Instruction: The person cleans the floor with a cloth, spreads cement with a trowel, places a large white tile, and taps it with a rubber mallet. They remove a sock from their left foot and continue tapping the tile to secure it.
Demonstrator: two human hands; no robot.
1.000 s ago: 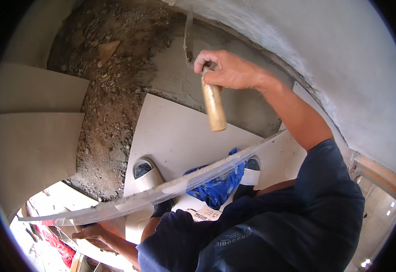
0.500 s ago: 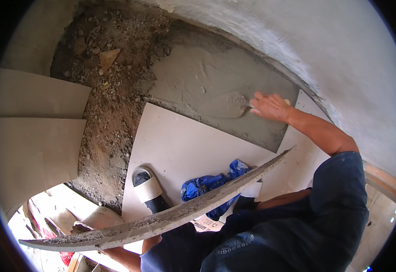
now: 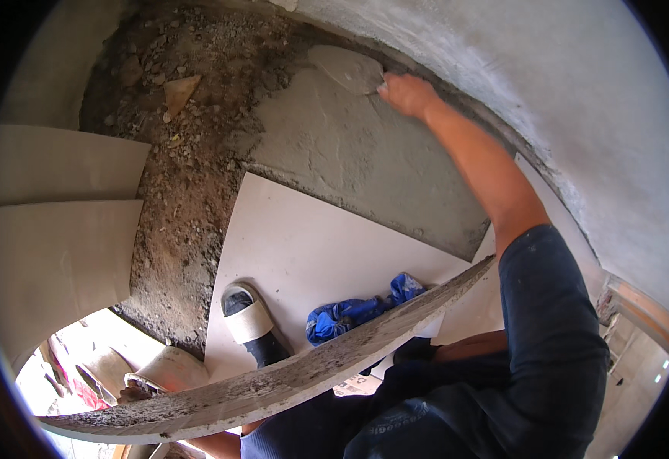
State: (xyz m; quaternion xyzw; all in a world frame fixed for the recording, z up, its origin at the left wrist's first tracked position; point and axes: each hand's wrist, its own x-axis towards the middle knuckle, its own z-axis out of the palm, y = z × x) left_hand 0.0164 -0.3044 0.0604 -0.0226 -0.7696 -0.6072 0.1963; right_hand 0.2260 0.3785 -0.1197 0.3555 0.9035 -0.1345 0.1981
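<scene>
My right hand (image 3: 409,95) is closed round the handle of a trowel (image 3: 346,69). The trowel's blade lies on the far edge of a grey wet mortar bed (image 3: 365,153), close to the wall. Across the front of my body a large tile (image 3: 296,390) stands tilted, its thin pale edge and a rough, mortar-crusted side showing. My left forearm (image 3: 216,444) passes beneath the tile's lower left part. The left hand itself is hidden there, so its fingers cannot be seen.
A laid pale tile (image 3: 334,237) borders the mortar; my sandalled foot (image 3: 250,321) and a blue cloth (image 3: 350,315) are on it. Rubbly soil (image 3: 181,199) lies left, with a broken tile piece (image 3: 181,96). Large tiles (image 3: 59,252) and a bucket (image 3: 168,369) are further left. A plastered wall (image 3: 549,92) curves along the right.
My right hand and the trowel have swept away from me and leftward, from the mortar's near right part to its far edge. The tilted tile has shifted slightly, showing more of its rough side.
</scene>
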